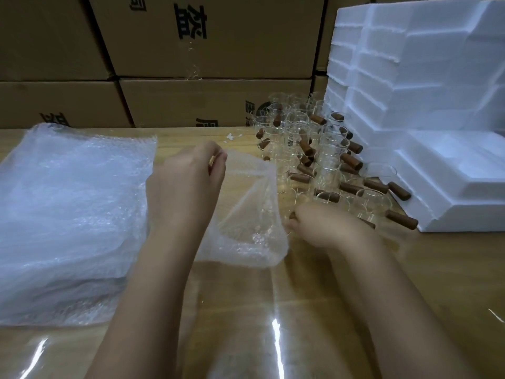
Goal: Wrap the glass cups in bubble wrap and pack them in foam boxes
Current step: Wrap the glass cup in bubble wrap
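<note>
Head view: glass cups [314,149] cluster on the table [426,269], touching the foam boxes [437,105].
Left hand [188,181]: fingers pinch the bubble wrap sheet [246,209] by its top edge.
Right hand [322,228]: fingers curled round a brown handle [293,215], just beside the sheet.
Bubble wrap stack [68,214]: on the table's left.

Both my forearms are bare and enter from the lower edge. The left slants up and to the right, the right slants up and to the left.

My left hand [188,181] is the higher one, with its back toward me. The fingers are curled, and thumb and fingertips pinch the upper edge of the bubble wrap [246,203].

My right hand [325,227] sits lower, knuckles up. It is closed in a fist round a brown handle [292,215], whose end shows at the thumb side.

The two hands are near each other but not touching.
</note>
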`<state>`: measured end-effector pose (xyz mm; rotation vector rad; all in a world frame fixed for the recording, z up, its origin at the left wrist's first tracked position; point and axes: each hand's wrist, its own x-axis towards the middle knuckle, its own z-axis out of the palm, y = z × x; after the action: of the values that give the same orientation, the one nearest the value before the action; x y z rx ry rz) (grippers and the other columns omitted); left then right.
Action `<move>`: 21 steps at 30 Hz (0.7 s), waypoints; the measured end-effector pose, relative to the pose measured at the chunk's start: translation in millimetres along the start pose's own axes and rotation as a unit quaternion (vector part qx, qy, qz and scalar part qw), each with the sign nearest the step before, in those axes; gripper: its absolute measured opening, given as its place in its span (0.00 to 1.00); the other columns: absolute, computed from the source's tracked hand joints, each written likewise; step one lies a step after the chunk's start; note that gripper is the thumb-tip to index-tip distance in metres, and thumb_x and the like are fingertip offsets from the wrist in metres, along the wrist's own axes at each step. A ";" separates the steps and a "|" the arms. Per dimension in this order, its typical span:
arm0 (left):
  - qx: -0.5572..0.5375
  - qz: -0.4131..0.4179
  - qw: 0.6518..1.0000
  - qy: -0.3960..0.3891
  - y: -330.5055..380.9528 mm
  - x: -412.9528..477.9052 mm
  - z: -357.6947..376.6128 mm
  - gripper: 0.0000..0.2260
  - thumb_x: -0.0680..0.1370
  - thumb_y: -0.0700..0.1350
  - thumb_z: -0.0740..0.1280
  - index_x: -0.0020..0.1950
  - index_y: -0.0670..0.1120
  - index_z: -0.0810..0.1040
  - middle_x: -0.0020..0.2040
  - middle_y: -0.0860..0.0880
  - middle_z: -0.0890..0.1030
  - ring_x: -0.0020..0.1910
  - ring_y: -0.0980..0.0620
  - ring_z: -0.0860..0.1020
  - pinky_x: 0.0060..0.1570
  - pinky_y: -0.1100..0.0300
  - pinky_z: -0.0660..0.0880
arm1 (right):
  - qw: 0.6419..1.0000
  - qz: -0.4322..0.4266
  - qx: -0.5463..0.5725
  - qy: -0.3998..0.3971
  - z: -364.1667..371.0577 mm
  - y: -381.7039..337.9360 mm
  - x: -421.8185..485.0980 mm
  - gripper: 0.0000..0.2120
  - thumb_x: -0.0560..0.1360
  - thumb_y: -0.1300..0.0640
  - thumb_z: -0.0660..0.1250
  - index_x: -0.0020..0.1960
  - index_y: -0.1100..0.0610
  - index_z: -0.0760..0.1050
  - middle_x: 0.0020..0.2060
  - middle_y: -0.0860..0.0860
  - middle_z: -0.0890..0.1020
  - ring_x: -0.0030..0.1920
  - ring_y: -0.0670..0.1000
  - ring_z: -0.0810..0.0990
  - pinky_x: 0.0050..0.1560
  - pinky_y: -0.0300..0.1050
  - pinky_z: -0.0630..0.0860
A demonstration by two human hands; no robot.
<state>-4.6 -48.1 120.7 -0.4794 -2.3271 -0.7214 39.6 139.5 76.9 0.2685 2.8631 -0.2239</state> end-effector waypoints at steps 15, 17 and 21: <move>-0.055 -0.097 0.991 -0.080 8.5 -4.6 10.1 0.08 0.78 0.47 0.64 0.48 0.47 0.82 0.33 0.52 0.77 0.32 0.51 0.74 0.31 0.61 0.69 | 0.967 -0.124 0.224 -0.012 -80.2 -9.0 -116.1 0.14 0.70 0.34 0.55 0.39 0.40 0.74 0.27 0.41 0.76 0.25 0.41 0.72 0.31 0.42 0.70; -0.055 -0.089 0.990 -0.098 12.5 -5.1 8.3 0.08 0.78 0.48 0.64 0.48 0.48 0.82 0.33 0.51 0.79 0.34 0.49 0.76 0.34 0.57 0.73 | 0.982 -0.142 0.093 -0.078 -71.1 -24.6 -108.0 0.16 0.72 0.36 0.53 0.40 0.46 0.72 0.32 0.43 0.77 0.31 0.41 0.74 0.36 0.42 0.72; -0.041 -0.043 0.992 -0.114 19.9 -6.4 2.9 0.08 0.78 0.48 0.64 0.47 0.48 0.81 0.33 0.49 0.79 0.35 0.46 0.77 0.35 0.54 0.75 | 0.995 -0.085 0.013 -0.051 -48.5 -40.9 -78.4 0.15 0.82 0.51 0.53 0.40 0.56 0.67 0.34 0.49 0.70 0.39 0.51 0.71 0.36 0.44 0.67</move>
<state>8.7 -31.7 121.9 -0.5246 -2.5518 -0.8452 94.3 95.6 149.4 0.0160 2.7836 -0.2972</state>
